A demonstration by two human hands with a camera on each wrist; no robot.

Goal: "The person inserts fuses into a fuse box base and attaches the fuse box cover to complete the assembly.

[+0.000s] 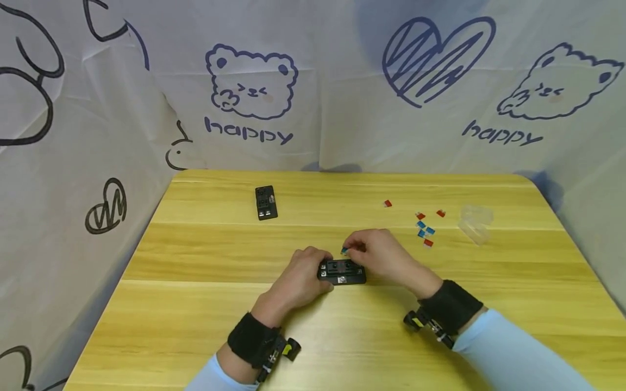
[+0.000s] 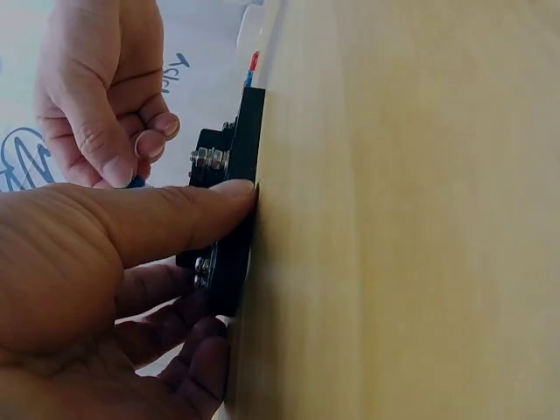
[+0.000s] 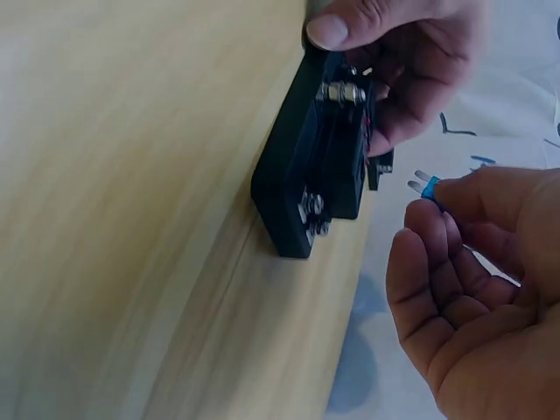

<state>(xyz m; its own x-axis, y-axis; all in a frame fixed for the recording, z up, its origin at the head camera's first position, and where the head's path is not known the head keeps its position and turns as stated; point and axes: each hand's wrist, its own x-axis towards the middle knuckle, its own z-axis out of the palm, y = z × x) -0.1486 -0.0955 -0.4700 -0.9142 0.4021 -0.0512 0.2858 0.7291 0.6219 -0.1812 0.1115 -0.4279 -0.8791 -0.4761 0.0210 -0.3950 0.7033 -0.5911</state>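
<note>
A black fuse block [image 1: 342,273] with metal screw terminals lies on the table in front of me. My left hand [image 1: 304,274] grips its left end, and in the left wrist view the thumb [image 2: 206,210] presses along the near side. Just above the block, my right hand [image 1: 379,254] pinches a small blue blade fuse [image 3: 429,187] between thumb and index finger. Two metal prongs of that fuse point out toward the block in the right wrist view, apart from it. The slots on top of the block are partly hidden by my fingers.
A second black fuse block [image 1: 266,202] lies at the back left. Several loose blue fuses [image 1: 421,224] and red fuses [image 1: 441,213] are scattered to the right, beside a clear plastic bag or case [image 1: 476,224]. White drawn-on cloth [image 1: 342,146] stands behind the wooden table [image 1: 195,326].
</note>
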